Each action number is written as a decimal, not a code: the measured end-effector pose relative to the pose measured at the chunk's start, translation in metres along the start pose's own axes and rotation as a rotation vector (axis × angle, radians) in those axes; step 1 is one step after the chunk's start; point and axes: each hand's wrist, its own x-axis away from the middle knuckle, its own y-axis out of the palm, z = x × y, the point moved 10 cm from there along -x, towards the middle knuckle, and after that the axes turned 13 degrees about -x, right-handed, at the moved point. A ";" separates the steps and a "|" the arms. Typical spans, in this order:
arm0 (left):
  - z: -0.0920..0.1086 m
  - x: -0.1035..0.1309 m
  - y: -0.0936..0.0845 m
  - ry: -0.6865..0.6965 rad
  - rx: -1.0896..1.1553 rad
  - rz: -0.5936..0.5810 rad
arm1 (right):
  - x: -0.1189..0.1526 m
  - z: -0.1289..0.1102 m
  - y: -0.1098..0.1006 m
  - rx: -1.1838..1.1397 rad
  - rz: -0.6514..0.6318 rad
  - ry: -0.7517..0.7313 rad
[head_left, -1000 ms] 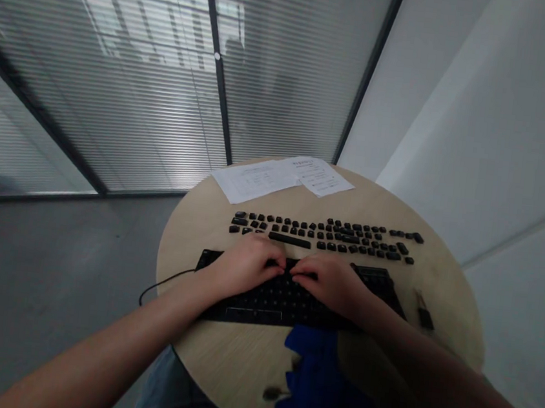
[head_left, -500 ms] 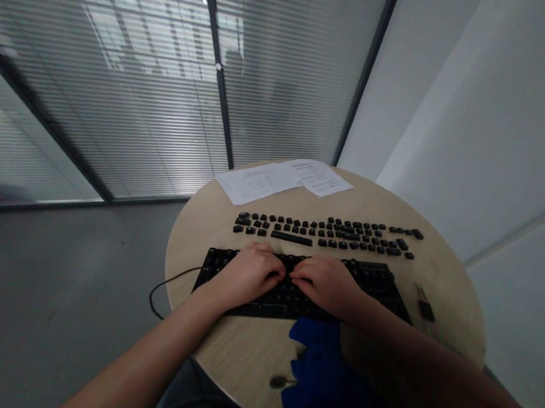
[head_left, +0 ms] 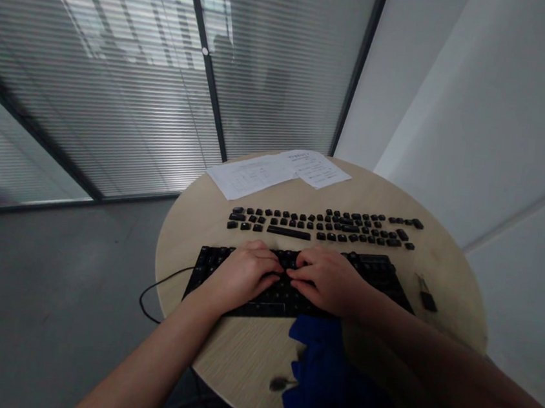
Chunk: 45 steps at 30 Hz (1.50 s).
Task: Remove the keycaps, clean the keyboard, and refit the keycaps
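A black keyboard (head_left: pixel 287 295) with some keycaps off lies across the near half of the round table, its cable running off the left side. My left hand (head_left: pixel 247 273) rests over its left-middle part, fingers curled and thumb tucked close. Facing it, my right hand (head_left: pixel 325 280) bends over the middle keys, with thumb and fingers drawn together. The two sets of fingertips nearly meet above the keys. Whatever is between them is too small and dark to make out. Behind the keyboard, loose black keycaps (head_left: pixel 319 226) stand in rows, including a long space bar (head_left: pixel 289 232).
Printed sheets (head_left: pixel 256 175) lie at the far edge of the round table (head_left: pixel 232 349). A small brush (head_left: pixel 428 301) is at the right. In front of the keyboard are a blue cloth (head_left: pixel 316 364) and a dark-tipped brush (head_left: pixel 277 383). Glass with blinds stands behind.
The view has shifted slightly, so the table sits a little higher and further left. My right hand's fingers have spread a bit over the keys; both hands stay at the keyboard's middle.
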 end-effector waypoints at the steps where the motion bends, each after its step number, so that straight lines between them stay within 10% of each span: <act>1: -0.001 0.000 0.001 -0.002 0.000 0.007 | 0.000 -0.001 0.000 0.008 -0.011 -0.001; 32: -0.011 0.002 -0.002 -0.081 0.055 0.065 | -0.002 0.021 0.005 -0.245 -0.027 -0.044; 45: -0.009 0.001 -0.003 -0.068 0.061 0.130 | -0.001 0.003 0.009 -0.016 -0.069 -0.116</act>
